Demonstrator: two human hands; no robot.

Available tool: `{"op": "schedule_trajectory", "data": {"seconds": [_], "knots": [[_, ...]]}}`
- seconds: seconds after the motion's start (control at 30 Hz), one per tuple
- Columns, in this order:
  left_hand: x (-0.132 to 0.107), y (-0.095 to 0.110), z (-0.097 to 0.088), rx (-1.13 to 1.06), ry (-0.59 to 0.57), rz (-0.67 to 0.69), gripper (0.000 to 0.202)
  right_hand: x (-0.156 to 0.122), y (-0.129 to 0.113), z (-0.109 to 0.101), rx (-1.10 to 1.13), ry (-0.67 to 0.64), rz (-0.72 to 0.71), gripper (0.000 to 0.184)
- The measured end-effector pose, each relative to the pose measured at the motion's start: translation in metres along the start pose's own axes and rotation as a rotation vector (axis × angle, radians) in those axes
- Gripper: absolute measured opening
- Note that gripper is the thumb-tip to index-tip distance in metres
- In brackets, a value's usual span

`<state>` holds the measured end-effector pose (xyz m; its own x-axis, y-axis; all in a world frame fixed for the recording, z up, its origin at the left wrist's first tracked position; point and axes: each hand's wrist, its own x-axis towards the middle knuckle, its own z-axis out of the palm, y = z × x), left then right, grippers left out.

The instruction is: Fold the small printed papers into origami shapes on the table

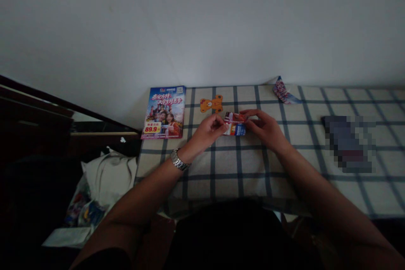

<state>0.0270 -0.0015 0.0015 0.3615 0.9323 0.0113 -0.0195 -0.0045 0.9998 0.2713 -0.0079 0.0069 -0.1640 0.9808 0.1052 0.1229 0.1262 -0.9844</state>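
Note:
Between my hands, just above or on the checked cloth, is a small folded piece of printed paper (234, 130), red on top with a blue and white part below. The thumb and fingers of my left hand (209, 130) pinch its left end. My right hand (265, 128) has its thumb and index finger closed on the right end. A metal watch sits on my left wrist. An orange bear-shaped piece (211, 104) lies flat just beyond my left hand; I cannot tell whether it is loose or part of the cloth.
A colourful flyer (164, 114) lies at the table's left end. Against the wall stands a creased printed paper scrap (283, 90). A blurred-out dark object (346, 143) lies on the checked tablecloth (297, 128) to the right. Below left is a pale bag (109, 173) with mixed items.

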Motion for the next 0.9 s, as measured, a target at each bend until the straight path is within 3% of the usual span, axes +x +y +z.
{"op": "schedule_trajectory", "data": {"seconds": [0.3,0.47,0.9], "knots": [[0.005,-0.002,-0.005,0.077,-0.029,0.078,0.044,0.002,0.004,-0.001,0.040,-0.011,-0.071,0.023],[0.005,0.000,-0.009,-0.044,-0.014,0.110,0.041,0.000,0.005,-0.003,0.008,-0.027,-0.084,0.023],[0.006,0.002,-0.014,0.065,-0.081,0.119,0.024,-0.001,-0.002,-0.004,-0.129,-0.104,-0.135,0.020]]}}
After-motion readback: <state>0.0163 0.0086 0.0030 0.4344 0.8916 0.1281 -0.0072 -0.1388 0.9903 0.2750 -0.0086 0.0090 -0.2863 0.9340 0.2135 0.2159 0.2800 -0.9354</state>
